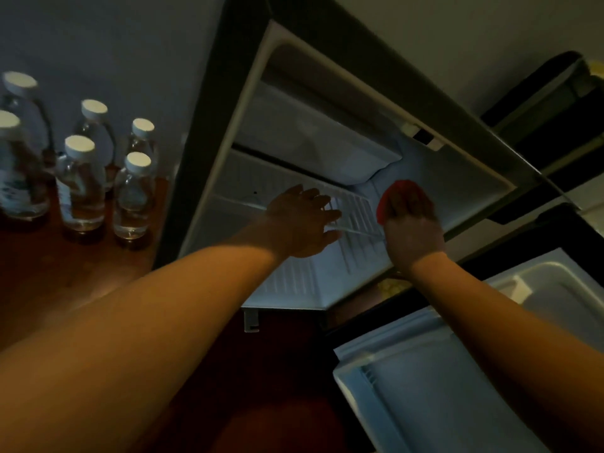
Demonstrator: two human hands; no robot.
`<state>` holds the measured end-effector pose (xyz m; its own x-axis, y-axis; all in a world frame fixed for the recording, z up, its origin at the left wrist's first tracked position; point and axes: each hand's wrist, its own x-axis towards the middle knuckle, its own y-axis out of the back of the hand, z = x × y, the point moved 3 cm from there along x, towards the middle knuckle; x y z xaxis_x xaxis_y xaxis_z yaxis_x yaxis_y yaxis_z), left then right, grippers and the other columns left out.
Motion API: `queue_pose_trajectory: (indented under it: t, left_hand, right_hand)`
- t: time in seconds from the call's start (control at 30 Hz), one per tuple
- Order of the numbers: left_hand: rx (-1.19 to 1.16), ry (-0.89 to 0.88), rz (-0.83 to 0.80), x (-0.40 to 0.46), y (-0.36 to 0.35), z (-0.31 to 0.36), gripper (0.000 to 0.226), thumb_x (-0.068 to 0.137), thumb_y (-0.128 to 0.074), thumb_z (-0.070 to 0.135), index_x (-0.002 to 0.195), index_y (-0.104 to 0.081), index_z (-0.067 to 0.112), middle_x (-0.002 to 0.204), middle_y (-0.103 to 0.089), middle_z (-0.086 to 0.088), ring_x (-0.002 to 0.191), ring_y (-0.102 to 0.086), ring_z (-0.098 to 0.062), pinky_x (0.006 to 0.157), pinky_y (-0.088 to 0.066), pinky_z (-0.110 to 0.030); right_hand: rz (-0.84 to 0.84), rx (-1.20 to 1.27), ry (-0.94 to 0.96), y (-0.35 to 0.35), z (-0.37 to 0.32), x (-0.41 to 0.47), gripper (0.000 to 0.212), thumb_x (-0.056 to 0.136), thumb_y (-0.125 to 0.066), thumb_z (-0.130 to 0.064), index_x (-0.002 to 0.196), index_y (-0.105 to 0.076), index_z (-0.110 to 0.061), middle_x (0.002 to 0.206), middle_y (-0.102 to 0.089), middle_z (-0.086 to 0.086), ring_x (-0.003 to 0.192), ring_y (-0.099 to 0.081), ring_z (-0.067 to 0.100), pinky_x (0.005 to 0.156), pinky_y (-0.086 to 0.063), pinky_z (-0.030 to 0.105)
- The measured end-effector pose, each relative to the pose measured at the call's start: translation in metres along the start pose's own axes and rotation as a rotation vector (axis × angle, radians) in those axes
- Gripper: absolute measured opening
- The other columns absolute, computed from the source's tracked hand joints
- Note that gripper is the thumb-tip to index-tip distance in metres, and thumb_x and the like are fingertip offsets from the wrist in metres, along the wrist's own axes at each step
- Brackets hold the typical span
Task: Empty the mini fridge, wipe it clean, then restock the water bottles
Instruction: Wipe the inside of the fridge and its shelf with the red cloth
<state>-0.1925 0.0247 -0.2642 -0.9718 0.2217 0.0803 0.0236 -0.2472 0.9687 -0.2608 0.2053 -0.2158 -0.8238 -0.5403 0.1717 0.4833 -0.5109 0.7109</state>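
Observation:
The mini fridge [225, 132] stands open, its white inside holding no bottles. My left hand [302, 220] reaches inside with fingers spread and grips the front edge of the wire shelf [354, 212]. To the right, my right hand [413, 232] presses a red cloth [392, 194] flat against the fridge's right inner wall. Several water bottles [80, 188] with white caps stand upright on the wooden floor left of the fridge.
The fridge door [457, 371] hangs open at the lower right, its white inner shelves bare. A small freezer box [313, 132] sits at the top of the fridge interior. A dark object [555, 103] stands at the right against the wall.

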Motion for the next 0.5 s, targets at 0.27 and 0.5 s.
queue_pose_trajectory:
  t: [0.27,0.5]
  left_hand:
    - [-0.056,0.290,0.081,-0.004,0.014,-0.048,0.059,0.103,-0.018,0.056,0.156,-0.022,0.032,0.166,-0.011,0.003,0.152,-0.005,-0.021,0.121,0.003,-0.052]
    - [0.029,0.344,0.072,0.001,0.009,-0.046,0.067,0.097,-0.016,0.069,0.157,-0.013,0.039,0.166,-0.007,0.009,0.152,-0.003,-0.016,0.121,0.006,-0.049]
  right_hand:
    - [0.225,0.602,-0.292,-0.001,-0.012,0.015,0.053,0.090,-0.059,-0.006,0.139,-0.044,0.007,0.142,-0.046,0.028,0.132,-0.043,0.044,0.115,-0.030,0.049]
    - [0.460,0.913,-0.669,0.055,-0.004,0.057,0.032,0.096,-0.055,-0.023,0.125,-0.062,-0.011,0.127,-0.061,0.014,0.121,-0.055,0.031,0.100,-0.044,0.039]
